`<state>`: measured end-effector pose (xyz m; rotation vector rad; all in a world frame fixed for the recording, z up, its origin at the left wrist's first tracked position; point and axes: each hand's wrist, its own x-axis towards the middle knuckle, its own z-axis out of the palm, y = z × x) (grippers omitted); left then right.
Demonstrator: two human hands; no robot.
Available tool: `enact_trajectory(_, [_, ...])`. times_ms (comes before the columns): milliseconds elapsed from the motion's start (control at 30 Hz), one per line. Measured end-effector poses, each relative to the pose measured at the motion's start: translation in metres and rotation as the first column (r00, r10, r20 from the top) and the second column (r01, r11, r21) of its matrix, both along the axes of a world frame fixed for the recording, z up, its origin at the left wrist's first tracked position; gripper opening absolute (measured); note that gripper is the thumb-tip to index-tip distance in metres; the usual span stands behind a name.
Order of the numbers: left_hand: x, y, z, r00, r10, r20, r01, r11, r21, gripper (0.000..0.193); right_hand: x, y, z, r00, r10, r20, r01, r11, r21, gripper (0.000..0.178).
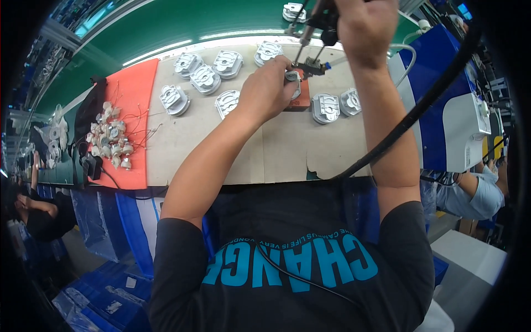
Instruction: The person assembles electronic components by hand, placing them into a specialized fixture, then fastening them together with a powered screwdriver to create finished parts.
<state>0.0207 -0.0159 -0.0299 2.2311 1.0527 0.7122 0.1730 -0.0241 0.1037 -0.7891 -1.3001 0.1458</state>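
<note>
My left hand (268, 88) is curled against a white plastic housing (296, 91), partly hidden by the fingers, on a small orange block (301, 103). My right hand (365, 27) is closed in a fist at the top edge, on a dark hand-operated tool (325, 19) with metal rods. The tool's lower head (314, 67), with a blue tip, comes down just beside my left fingertips. More white housings (204, 80) lie to the left of my left hand. Two others (325, 108) sit right of the orange block.
An orange-red mat (133, 130) at the left bears a heap of small wired white parts (112, 138). A black cable (412, 116) crosses my right forearm. Behind the worktable runs a green surface (221, 22) with one white housing (293, 12). Blue bins stand below; other people sit either side.
</note>
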Motion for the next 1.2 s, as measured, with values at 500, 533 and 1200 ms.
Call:
enact_trajectory(500, [-0.027,-0.011,0.015,0.986,0.073,-0.150,-0.082,0.995,-0.051,0.059,-0.033,0.017,-0.014,0.987,0.110,-0.117,-0.119,0.990,-0.074,0.039])
enact_trajectory(533, [-0.028,-0.012,0.017,0.985,0.071,-0.160,-0.082,0.994,-0.067,0.059,-0.032,0.017,-0.015,0.989,0.098,-0.107,-0.107,0.991,-0.082,0.040])
enact_trajectory(1200, [-0.034,-0.009,0.019,0.991,0.086,-0.104,-0.092,0.994,-0.051,0.056,-0.037,0.019,-0.031,0.992,0.119,-0.045,-0.121,0.990,-0.069,0.028])
